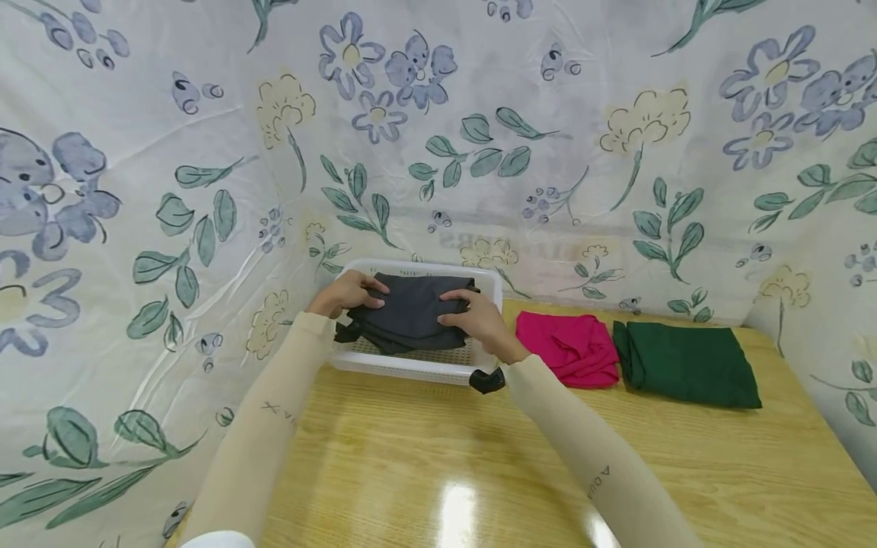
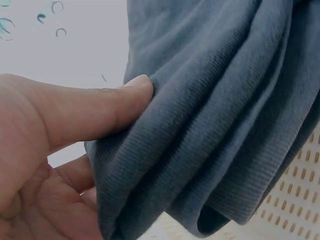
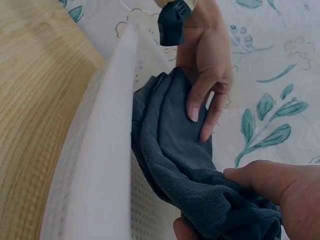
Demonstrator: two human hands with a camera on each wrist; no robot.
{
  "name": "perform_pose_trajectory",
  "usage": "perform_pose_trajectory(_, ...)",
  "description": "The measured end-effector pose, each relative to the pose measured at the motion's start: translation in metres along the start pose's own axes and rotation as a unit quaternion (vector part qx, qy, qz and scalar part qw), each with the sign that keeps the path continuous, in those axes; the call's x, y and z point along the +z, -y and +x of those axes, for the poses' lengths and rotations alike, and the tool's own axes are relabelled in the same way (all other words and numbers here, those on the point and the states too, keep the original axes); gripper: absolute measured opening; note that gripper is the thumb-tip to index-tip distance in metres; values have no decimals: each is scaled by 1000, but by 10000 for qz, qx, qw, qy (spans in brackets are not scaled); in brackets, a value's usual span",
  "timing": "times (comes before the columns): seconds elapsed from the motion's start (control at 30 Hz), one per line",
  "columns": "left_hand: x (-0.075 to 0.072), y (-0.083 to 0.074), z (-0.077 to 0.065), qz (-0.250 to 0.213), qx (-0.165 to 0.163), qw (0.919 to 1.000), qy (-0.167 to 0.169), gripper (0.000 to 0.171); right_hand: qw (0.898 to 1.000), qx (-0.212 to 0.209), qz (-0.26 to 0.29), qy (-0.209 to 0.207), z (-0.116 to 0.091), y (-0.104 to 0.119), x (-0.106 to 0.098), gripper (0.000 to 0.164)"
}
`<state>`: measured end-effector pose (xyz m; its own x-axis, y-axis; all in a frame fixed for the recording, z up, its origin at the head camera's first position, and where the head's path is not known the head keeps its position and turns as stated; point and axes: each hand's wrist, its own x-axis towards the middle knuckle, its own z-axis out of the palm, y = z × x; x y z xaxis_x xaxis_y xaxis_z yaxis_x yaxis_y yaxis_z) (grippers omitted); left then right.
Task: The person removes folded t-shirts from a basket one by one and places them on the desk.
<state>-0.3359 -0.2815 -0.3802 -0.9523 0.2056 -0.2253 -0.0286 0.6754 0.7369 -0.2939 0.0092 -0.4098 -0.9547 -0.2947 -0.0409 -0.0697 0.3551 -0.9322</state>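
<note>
A folded dark grey cloth garment (image 1: 414,308) is held over the white plastic basket (image 1: 404,371), level with its rim. My left hand (image 1: 348,295) grips its left end, thumb on top and fingers beneath, as the left wrist view shows with the layered folds (image 2: 200,110). At the other end my right hand (image 1: 483,320) pinches the cloth between thumb and fingers. In the right wrist view the bundled end of the garment (image 3: 215,205) lies between that thumb and a fingertip below. The basket's perforated floor shows underneath.
Right of the basket a crumpled pink cloth (image 1: 569,346) lies on the wooden table (image 1: 411,449). Beside it is a folded dark green cloth (image 1: 692,361). A floral sheet (image 1: 479,175) hangs behind and on both sides, close to the basket's back and left.
</note>
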Motion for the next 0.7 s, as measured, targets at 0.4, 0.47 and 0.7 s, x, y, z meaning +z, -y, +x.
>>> perform_pose_trajectory(0.4, 0, -10, -6, -500, 126, 9986, 129, 43, 9965, 307, 706, 325, -11, 2, -32, 50)
perform_pose_trajectory(0.47, 0, -14, -7, -533, 210, 9983, 132, 43, 9959, 303, 776, 358, -13, 2, -36, 51)
perform_pose_trajectory(0.7, 1, -23, -10, -600, 308, 9977, 112, 43, 9963, 218, 732, 388, -19, 2, -48, 51)
